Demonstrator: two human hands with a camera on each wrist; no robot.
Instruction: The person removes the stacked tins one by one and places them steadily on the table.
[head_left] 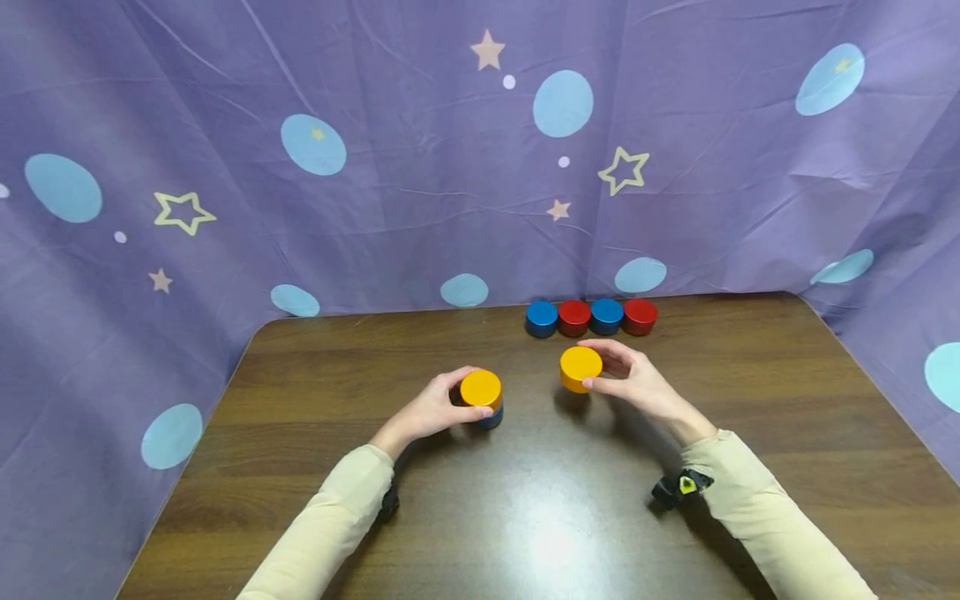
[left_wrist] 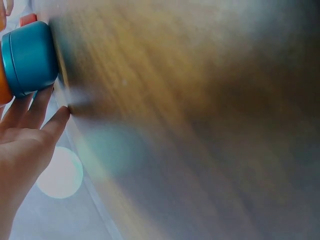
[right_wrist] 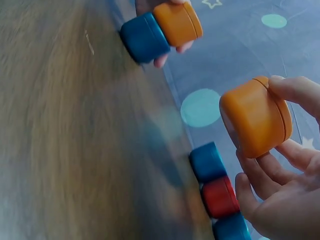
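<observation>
- Purple curtain (head_left: 420,100), printed with stars and pale blue spots, hung close behind the far edge, probably as a backdrop.
- Wood-grain counter (head_left: 825,450) below, broad and flat, so good for keeping round pieces standing upright.
- Pale sleeves (head_left: 330,508) stretched over the counter from the near side, angled inward, so both hands near the middle.
- Right hand (head_left: 639,385) partly curled, thumb near and fingers beyond, gripping a lone yellow container (head_left: 581,365) by its sides; top left uncovered, perhaps for an easy view of its position.
- Left hand (head_left: 433,406) curved likewise, thumb and fingers around an upper yellow container (head_left: 481,387), likely to steady it.
- Row of four lidded containers at the far edge: blue (head_left: 542,317), red (head_left: 574,317), blue (head_left: 607,315), red (head_left: 640,316); packed side by side, presumably out of the hands' way.
- Two-piece stack at the left hand: upper yellow container directly over a lower blue container (right_wrist: 145,39), roughly aligned, presumably for balance.
- Lone yellow container held above the counter, shadow beneath, apart from stack and row.
</observation>
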